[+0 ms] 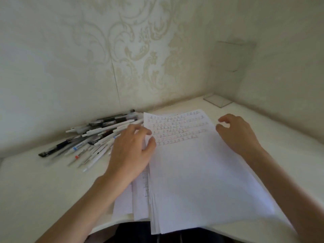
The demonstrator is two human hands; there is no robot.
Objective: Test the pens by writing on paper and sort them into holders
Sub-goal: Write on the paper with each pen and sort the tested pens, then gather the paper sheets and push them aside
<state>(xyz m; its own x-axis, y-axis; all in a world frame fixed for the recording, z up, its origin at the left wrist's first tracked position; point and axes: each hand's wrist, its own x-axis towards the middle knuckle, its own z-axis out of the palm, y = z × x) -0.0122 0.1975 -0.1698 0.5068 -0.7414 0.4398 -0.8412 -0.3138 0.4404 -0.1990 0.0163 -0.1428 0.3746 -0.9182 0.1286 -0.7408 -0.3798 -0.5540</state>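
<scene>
A stack of white paper (192,172) lies in front of me, its top sheet covered in rows of small written marks near the far edge. A pile of several pens (91,139), white, black and clear, lies to the left against the wall. My left hand (131,151) rests on the left edge of the top sheet, fingers loosely bent, beside the pens. My right hand (236,132) hovers at the sheet's right edge with curled fingers and holds nothing. A clear holder (226,71) stands in the far right corner.
The white table (35,190) meets patterned walls at the back and right. Its curved front edge runs just below the paper, which hangs slightly over it. More sheets stick out under the top one at the left.
</scene>
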